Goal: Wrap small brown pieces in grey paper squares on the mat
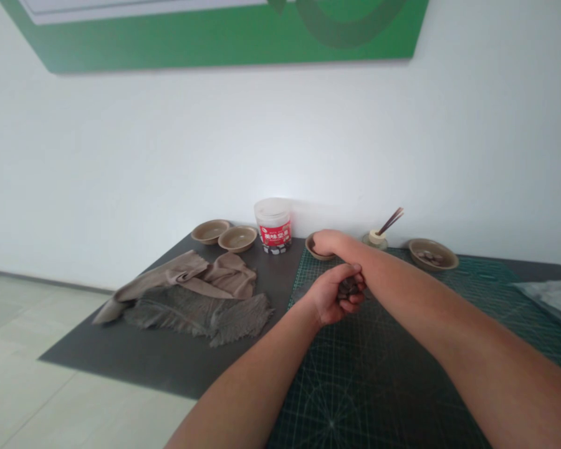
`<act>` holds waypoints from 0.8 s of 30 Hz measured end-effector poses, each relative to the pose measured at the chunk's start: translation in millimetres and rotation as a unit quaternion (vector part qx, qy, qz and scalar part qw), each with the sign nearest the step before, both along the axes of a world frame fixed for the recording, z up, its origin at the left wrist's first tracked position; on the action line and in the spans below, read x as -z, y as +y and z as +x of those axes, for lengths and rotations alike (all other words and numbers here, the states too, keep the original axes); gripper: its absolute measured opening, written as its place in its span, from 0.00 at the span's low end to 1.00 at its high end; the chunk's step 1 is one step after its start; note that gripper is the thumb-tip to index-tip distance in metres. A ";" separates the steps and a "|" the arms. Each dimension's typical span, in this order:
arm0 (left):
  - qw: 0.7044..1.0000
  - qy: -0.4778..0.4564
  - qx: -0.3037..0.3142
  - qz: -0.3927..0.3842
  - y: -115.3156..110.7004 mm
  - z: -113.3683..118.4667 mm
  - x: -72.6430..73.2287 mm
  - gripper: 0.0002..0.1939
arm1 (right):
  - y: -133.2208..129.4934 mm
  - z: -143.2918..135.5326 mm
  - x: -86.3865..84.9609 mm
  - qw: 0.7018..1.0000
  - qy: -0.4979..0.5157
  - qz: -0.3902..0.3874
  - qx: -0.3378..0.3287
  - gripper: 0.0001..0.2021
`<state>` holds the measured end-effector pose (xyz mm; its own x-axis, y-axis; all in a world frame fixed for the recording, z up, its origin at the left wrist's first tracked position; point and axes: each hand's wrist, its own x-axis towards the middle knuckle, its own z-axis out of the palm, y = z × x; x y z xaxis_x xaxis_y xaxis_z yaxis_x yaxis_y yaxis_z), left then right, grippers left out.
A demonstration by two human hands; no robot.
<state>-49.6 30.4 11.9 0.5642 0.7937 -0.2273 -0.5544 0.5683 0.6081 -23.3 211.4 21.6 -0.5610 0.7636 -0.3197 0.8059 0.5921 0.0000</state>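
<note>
My left hand (333,295) is over the green cutting mat (331,374), its fingers curled round several dark pebbles (348,288). My right arm crosses beyond it. At the far edge of the mat, my right hand (326,242) dips into a small brown bowl (310,248). Its fingertips are hidden in the bowl, so I cannot see whether they grip anything. Another brown bowl (416,257) stands to the right, with several roundish pieces (431,257) lying in it.
A lidded plastic tub (273,234) stands against the wall. Two brown bowls sit left of it, a nearer bowl (238,247) and a farther one (210,241). Crumpled brown cloth (229,274) and grey cloth (177,312) lie in front. A jar with sticks (376,237) and a plastic bag (554,296) are rightward.
</note>
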 end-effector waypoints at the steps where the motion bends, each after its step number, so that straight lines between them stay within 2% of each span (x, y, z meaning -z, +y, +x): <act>1: 1.000 0.001 -0.001 0.001 0.2 0.1 0.1 0.12 | -0.2 0.3 1.3 1.000 0.004 0.000 0.001 0.15; 9: 1.000 0.005 0.001 0.014 0.3 0.4 -0.1 0.12 | 2.5 0.3 5.1 1.000 0.004 -0.013 0.002 0.14; 24: 1.000 0.010 0.004 0.013 -0.2 0.2 -1.6 0.13 | -16.5 1.5 -12.7 1.000 0.001 -0.008 -0.005 0.15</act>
<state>-49.4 30.2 13.5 0.5671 0.7943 -0.2179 -0.5374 0.5573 0.6330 -21.8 194.9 34.3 -0.5693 0.7531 -0.3298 0.8000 0.5999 -0.0110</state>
